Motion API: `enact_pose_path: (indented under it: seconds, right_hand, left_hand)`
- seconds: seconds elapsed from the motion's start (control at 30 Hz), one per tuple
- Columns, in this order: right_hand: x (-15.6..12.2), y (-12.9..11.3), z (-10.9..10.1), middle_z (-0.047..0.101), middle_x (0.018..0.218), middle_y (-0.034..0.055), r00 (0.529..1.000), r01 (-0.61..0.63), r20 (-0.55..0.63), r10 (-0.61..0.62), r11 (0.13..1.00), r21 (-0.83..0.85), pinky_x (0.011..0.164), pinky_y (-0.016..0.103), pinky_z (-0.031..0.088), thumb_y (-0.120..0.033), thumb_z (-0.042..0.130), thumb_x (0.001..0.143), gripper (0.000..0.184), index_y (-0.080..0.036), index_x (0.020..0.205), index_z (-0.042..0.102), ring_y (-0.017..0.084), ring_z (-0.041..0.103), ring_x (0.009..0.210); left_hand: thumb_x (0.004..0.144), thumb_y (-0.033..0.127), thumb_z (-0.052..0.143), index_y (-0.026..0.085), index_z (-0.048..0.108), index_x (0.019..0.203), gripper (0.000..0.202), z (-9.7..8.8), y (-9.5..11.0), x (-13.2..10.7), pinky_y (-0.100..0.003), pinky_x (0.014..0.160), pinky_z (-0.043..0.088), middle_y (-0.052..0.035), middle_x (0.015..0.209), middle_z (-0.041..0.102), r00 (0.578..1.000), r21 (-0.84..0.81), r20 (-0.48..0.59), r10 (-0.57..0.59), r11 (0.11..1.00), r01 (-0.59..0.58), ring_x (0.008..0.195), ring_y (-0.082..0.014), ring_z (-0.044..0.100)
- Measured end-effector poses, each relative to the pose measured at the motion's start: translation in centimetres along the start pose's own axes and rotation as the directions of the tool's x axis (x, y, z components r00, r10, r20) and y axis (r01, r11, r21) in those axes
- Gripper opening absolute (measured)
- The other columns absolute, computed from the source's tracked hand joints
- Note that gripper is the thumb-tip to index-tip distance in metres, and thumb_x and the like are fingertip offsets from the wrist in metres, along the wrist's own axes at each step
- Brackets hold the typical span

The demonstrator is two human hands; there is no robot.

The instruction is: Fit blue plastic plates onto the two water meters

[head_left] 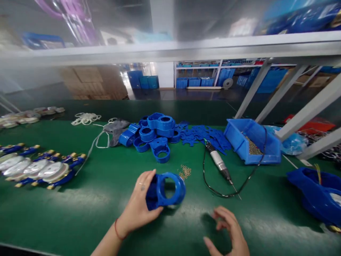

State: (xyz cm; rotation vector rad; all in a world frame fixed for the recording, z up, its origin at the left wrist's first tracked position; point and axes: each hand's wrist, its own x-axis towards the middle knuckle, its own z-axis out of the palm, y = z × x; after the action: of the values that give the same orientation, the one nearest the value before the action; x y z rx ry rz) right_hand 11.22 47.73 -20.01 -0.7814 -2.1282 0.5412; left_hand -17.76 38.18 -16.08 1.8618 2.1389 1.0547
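Note:
My left hand [138, 206] grips a blue plastic ring-shaped housing [166, 190] and holds it just above the green table [93, 199]. To the right of it, my right hand [229, 231] hovers over the table with its fingers loosely curled and nothing in them. A small heap of brass screws [184, 171] lies just beyond the housing. An electric screwdriver [220, 163] with a black cable lies on the table to the right of the screws.
A pile of blue housings [154, 137] and flat blue parts [202, 137] lies further back. A blue bin [252, 145] holding screws stands at right. Water meters [39, 169] lie in a row at left. A blue bag [317, 193] sits at far right under slanted metal struts.

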Motion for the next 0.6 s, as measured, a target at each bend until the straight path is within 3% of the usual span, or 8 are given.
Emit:
enact_pose_path:
  seconds: [0.03, 0.1, 0.2, 0.27, 0.33, 0.4, 0.47, 0.6]
  right_hand:
    - [1.4, -0.9, 0.1, 0.05, 0.123, 0.0214, 0.996, 0.081, 0.033, -0.083, 0.995, 0.049, 0.072, 0.03, 0.058, -0.039, 0.061, 0.083, 0.058, -0.013, 0.13, 0.039, 0.025, 0.063, 0.096]
    - [4.0, -2.4, 0.4, 0.033, 0.143, 0.0222, 0.948, 0.267, 0.151, -0.279, 0.959, 0.097, 0.087, 0.037, 0.055, -0.037, 0.062, 0.081, 0.068, -0.015, 0.139, 0.032, 0.031, 0.051, 0.121]
    - [6.9, -3.6, 1.0, 0.049, 0.132, 0.016, 0.816, 0.473, 0.315, -0.485, 0.873, 0.119, 0.084, 0.029, 0.057, -0.037, 0.072, 0.073, 0.054, -0.019, 0.121, 0.054, 0.027, 0.059, 0.112]
    - [8.1, -3.5, 1.8, 0.057, 0.124, 0.0135, 0.777, 0.514, 0.332, -0.535, 0.844, 0.155, 0.075, 0.025, 0.058, -0.04, 0.078, 0.068, 0.039, -0.021, 0.098, 0.061, 0.025, 0.065, 0.102]
    - [9.4, -3.1, 2.8, 0.059, 0.122, 0.0129, 0.811, 0.483, 0.285, -0.511, 0.86, 0.165, 0.072, 0.026, 0.057, -0.046, 0.075, 0.07, 0.031, -0.022, 0.082, 0.06, 0.025, 0.066, 0.099]
    - [11.2, -2.7, 4.3, 0.06, 0.12, 0.0129, 0.89, 0.382, 0.209, -0.405, 0.913, 0.143, 0.074, 0.031, 0.056, -0.054, 0.068, 0.075, 0.034, -0.022, 0.077, 0.059, 0.027, 0.065, 0.099]
    - [13.6, -2.2, 6.3, 0.06, 0.119, 0.013, 0.963, 0.24, 0.093, -0.253, 0.962, 0.13, 0.08, 0.038, 0.053, -0.062, 0.062, 0.076, 0.041, -0.021, 0.076, 0.06, 0.03, 0.063, 0.101]
    - [18.5, -1.0, 11.2, 0.057, 0.119, 0.0141, 0.991, 0.036, -0.136, -0.019, 0.991, 0.126, 0.097, 0.048, 0.041, -0.073, 0.059, 0.069, 0.053, -0.02, 0.075, 0.063, 0.033, 0.054, 0.113]
  left_hand:
    - [0.067, 0.029, 0.068, 0.022, 0.017, 0.146, 0.095, 0.0, 1.5, -0.3, -0.054, 0.11, 0.03, -0.0142, 0.144, 0.033, 0.996, -0.04, 0.07, 0.063, 0.997, -0.06, 0.136, -0.0344, 0.029]
    - [0.06, 0.026, 0.071, 0.024, 0.014, 0.147, 0.104, 0.1, 3.6, -0.5, -0.053, 0.112, 0.029, -0.0133, 0.145, 0.034, 0.966, -0.145, 0.171, 0.194, 0.975, -0.17, 0.136, -0.0345, 0.029]
    - [0.055, 0.033, 0.076, 0.023, 0.018, 0.147, 0.109, 0.0, 4.3, -0.6, -0.051, 0.112, 0.028, -0.0138, 0.142, 0.038, 0.941, -0.272, 0.184, 0.283, 0.935, -0.228, 0.134, -0.0338, 0.032]
    - [0.059, 0.044, 0.077, 0.021, 0.02, 0.146, 0.106, -0.8, 3.1, -1.3, -0.051, 0.112, 0.029, -0.0151, 0.144, 0.036, 0.958, -0.302, 0.155, 0.241, 0.935, -0.186, 0.135, -0.0334, 0.031]
    - [0.07, 0.053, 0.069, 0.021, 0.025, 0.145, 0.093, -2.3, 0.7, -2.3, -0.048, 0.11, 0.032, -0.0145, 0.147, 0.034, 0.992, -0.213, 0.084, 0.089, 0.975, -0.069, 0.137, -0.0311, 0.031]
    - [0.08, 0.053, 0.058, 0.022, 0.036, 0.14, 0.071, -4.7, -2.9, -3.3, -0.043, 0.109, 0.035, -0.0121, 0.145, 0.039, 0.98, 0.01, -0.129, -0.153, 0.988, 0.156, 0.134, -0.0271, 0.036]
    - [0.083, 0.047, 0.054, 0.021, 0.048, 0.129, 0.053, -7.9, -7.5, -4.0, -0.042, 0.109, 0.035, -0.0114, 0.137, 0.046, 0.831, 0.184, -0.451, -0.325, 0.877, 0.443, 0.129, -0.0255, 0.042]
    - [0.08, 0.036, 0.051, 0.009, 0.045, 0.127, 0.055, -14.9, -16.5, -4.7, -0.056, 0.108, 0.028, -0.0222, 0.131, 0.046, 0.571, 0.161, -0.693, -0.44, 0.677, 0.718, 0.129, -0.0365, 0.036]
